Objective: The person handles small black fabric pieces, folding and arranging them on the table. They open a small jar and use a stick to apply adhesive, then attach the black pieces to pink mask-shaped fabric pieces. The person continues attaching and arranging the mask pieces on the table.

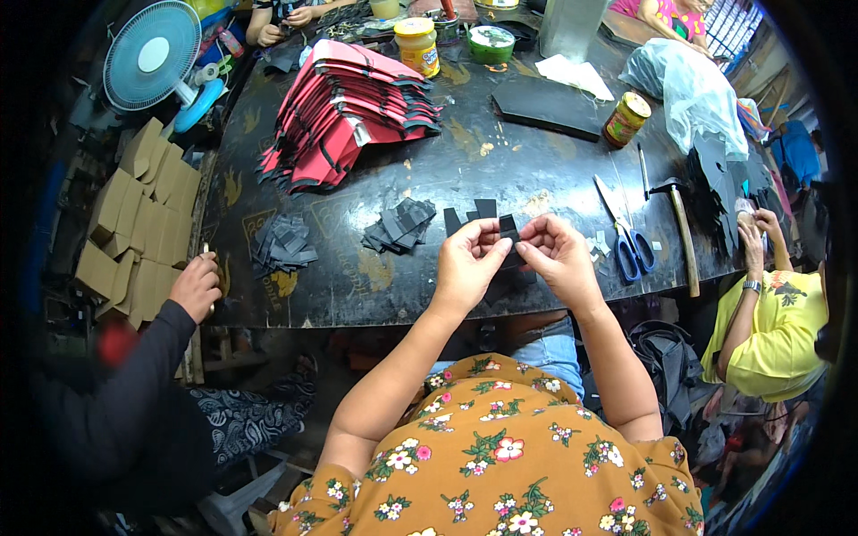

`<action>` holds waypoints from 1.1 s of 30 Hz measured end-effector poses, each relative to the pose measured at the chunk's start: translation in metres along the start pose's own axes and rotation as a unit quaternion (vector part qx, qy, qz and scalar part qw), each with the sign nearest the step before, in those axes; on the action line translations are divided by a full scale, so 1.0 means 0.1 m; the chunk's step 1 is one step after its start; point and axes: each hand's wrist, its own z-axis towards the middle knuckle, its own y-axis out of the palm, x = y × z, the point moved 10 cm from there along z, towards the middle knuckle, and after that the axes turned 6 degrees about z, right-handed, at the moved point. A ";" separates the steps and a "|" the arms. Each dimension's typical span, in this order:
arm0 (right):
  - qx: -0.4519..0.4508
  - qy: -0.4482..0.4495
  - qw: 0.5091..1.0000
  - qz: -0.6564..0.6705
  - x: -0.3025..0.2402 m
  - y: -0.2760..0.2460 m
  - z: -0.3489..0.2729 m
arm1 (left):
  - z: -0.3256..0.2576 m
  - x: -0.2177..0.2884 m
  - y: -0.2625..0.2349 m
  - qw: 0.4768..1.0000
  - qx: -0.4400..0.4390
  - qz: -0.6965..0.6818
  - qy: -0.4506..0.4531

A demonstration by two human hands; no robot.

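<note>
Both your left hand (466,261) and right hand (556,257) pinch one small flat black fabric piece (508,230) over the dark desk (500,161), fingers closed on it. You seem mid-fold; next, press the crease evenly.

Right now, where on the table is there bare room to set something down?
Bare patches: between the red stack and the black sheet, running down to the scissors; also the near edge below the two piles of black pieces. Crowded: the far edge with jars and the right side by the hammer and bag.
</note>
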 end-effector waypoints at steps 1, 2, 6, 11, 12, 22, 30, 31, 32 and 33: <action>0.015 0.027 0.998 -0.048 0.04 -0.02 0.00 | 0.01 -0.09 -0.04 0.998 0.000 0.046 -0.041; 0.024 -0.094 0.986 -0.138 -0.21 0.00 0.02 | 0.05 -0.02 -0.07 0.998 0.005 0.066 -0.008; 0.045 -0.306 0.880 -0.359 -0.66 0.24 -0.14 | 0.05 0.08 -0.10 0.985 0.011 0.172 0.024; 0.003 -0.344 0.832 -0.436 -0.66 0.42 -0.14 | 0.05 0.20 -0.06 0.971 -0.012 0.236 0.039; -0.003 -0.343 0.831 -0.437 -0.63 0.42 -0.13 | 0.04 0.22 -0.06 0.969 -0.019 0.243 0.040; 0.113 -0.231 0.902 -0.346 -0.56 -0.35 -0.02 | 0.02 0.42 -0.45 0.944 0.005 0.325 0.052; 0.134 -0.174 0.809 -0.546 -0.62 -0.74 -0.08 | 0.17 0.85 -1.37 0.827 0.165 0.525 0.112; 0.120 -0.205 0.809 -0.538 -0.65 -0.62 -0.10 | 0.14 0.90 -1.32 0.807 0.179 0.545 0.143; 0.096 -0.183 0.836 -0.508 -0.60 -0.54 -0.08 | 0.11 0.95 -1.25 0.785 0.192 0.563 0.175; 0.035 -0.197 0.855 -0.478 -0.58 -0.35 -0.10 | 0.09 0.97 -1.19 0.789 0.188 0.553 0.191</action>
